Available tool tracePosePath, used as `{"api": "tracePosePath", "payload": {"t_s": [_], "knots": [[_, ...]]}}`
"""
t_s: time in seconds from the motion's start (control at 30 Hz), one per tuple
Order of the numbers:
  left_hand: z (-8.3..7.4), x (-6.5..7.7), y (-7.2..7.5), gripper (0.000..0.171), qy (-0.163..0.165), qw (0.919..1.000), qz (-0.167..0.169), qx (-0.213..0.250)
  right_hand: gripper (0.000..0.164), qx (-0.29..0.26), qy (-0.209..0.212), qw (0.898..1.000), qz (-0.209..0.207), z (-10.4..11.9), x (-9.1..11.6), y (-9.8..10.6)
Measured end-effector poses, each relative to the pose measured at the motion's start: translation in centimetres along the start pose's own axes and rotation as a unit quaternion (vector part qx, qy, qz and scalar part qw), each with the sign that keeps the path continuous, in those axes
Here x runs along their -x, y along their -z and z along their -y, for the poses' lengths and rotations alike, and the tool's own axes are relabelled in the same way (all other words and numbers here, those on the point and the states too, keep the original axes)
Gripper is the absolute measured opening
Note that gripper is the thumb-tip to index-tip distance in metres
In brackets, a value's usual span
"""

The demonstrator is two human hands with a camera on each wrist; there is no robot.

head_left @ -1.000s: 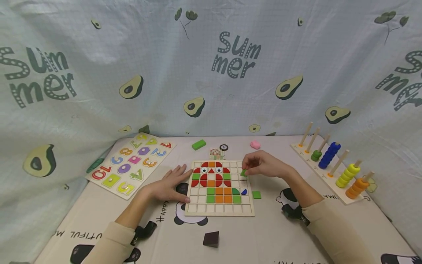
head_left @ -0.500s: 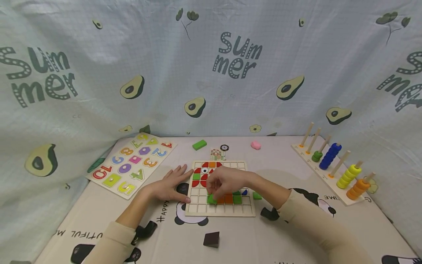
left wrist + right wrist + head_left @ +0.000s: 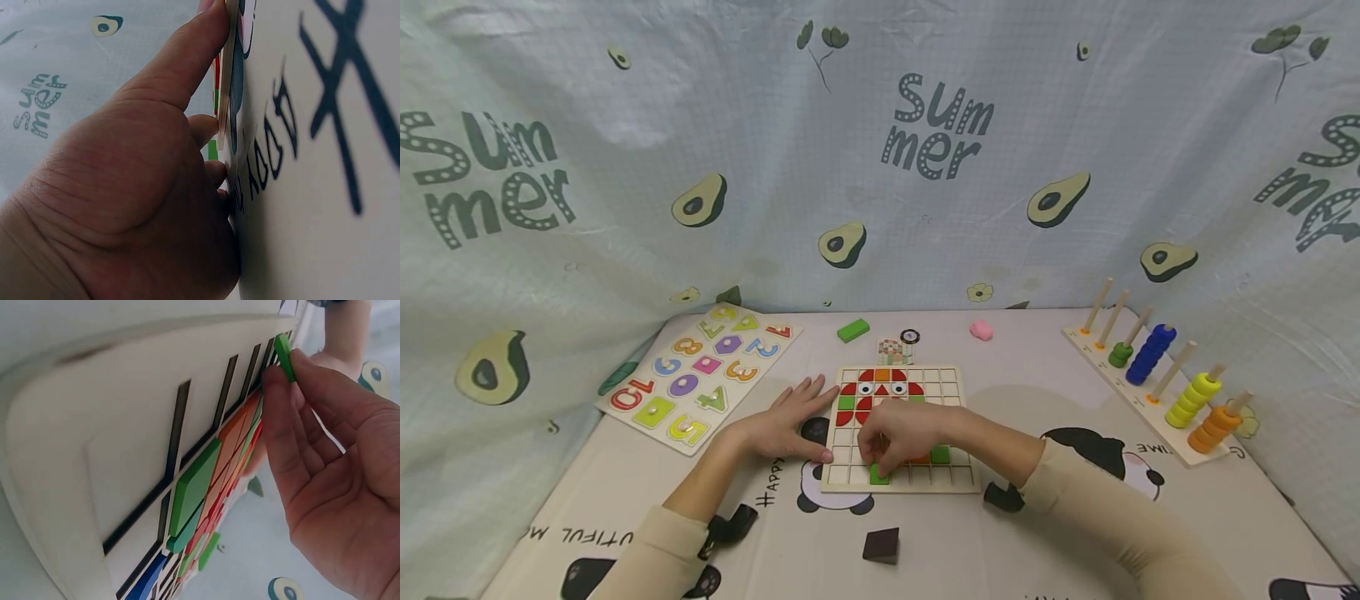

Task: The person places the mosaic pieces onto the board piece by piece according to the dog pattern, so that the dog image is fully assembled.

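Note:
My right hand [image 3: 907, 427] pinches a green square tile [image 3: 878, 476] between thumb and fingers, low over the bottom row of a wooden grid board [image 3: 961, 476]. In the right wrist view the tile [image 3: 284, 357] stands tilted at the fingertips. Red, orange and green pieces [image 3: 195, 487] fill part of the grid, with two eye pieces near the top; my right hand hides the middle. My left hand [image 3: 781, 425] rests beside the board, fingers spread, its thumb and a fingertip at the left edge. In the left wrist view the thumb [image 3: 181, 59] lies against the board's side.
A number puzzle board [image 3: 703, 379] lies at the left. Behind the grid are a picture card [image 3: 895, 352], a green block [image 3: 853, 330], a black ring [image 3: 910, 336] and a pink piece [image 3: 981, 330]. A peg board with rings [image 3: 1150, 392] stands right; a dark block [image 3: 881, 544] lies in front.
My right hand has moved from the board's upper right across to its lower left with the green tile. Its forearm now covers the loose green square at the right. My left hand stays put.

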State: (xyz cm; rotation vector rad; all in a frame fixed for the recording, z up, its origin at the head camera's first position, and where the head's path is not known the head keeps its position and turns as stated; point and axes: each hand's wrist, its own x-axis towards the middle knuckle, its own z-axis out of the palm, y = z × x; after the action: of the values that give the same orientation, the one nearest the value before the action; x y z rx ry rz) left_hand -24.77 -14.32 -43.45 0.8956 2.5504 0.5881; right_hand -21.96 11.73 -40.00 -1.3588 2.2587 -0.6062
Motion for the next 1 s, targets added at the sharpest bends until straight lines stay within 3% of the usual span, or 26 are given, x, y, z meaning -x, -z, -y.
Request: {"api": "tracePosePath", "payload": {"t_s": [0.33, 0.53, 0.67, 0.8, 1.0], "knots": [[-0.1, 0.0, 0.0, 0.105, -0.004, 1.0000, -0.002, 0.000, 0.006, 0.048, -0.014, 0.999, -0.009, 0.5, 0.1, -0.4], [-0.1, -0.1, 0.0, 0.106, 0.001, 1.0000, 0.000, -0.001, 0.012, 0.044, -0.003, 0.999, -0.021, 0.0, 0.8, -0.3], [0.0, -0.2, -0.1, 0.106, 0.003, 1.0000, 0.001, -0.004, 0.020, -0.014, -0.011, 0.997, -0.071, -1.2, 3.1, 0.7], [0.0, -0.2, -0.1, 0.106, 0.002, 1.0000, -0.001, -0.003, 0.024, -0.072, -0.022, 0.989, -0.126, -3.2, 6.3, 1.6], [-0.1, 0.0, -0.1, 0.105, 0.005, 1.0000, -0.001, 0.000, 0.027, -0.091, -0.102, 0.978, -0.158, -6.2, 11.0, 2.2]]}}
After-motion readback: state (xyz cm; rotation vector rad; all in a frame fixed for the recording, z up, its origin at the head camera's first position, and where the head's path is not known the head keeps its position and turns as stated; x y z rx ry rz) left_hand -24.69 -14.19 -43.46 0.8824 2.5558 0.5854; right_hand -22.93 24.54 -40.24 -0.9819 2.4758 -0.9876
